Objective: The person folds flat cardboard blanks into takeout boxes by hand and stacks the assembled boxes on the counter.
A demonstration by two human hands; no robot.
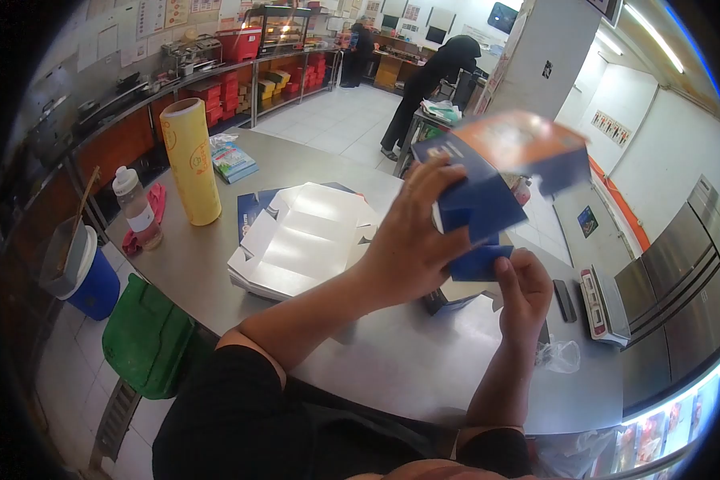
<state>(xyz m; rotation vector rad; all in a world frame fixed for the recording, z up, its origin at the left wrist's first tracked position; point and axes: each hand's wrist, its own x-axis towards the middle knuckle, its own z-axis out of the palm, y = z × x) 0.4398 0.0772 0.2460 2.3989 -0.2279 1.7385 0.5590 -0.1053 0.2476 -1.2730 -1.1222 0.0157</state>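
A blue and orange cardboard box (476,172), partly folded and a little blurred, is held up above the steel table. My left hand (412,228) grips its near side with the fingers spread over the blue panel. Lower and to the right, my right hand (524,288) pinches a blue flap (480,262) between thumb and fingers. Left of my hands lies a stack of flat, unfolded box blanks (304,236), white inside face up. Below the held box, another dark box (448,300) sits on the table, mostly hidden by my hands.
On the steel table (392,364) stand a yellow film roll (190,164) and a spray bottle (138,210). A scale (602,308), a black device (565,301) and crumpled plastic (558,357) lie right. A green bin (148,336) is left; a person (428,88) stands beyond.
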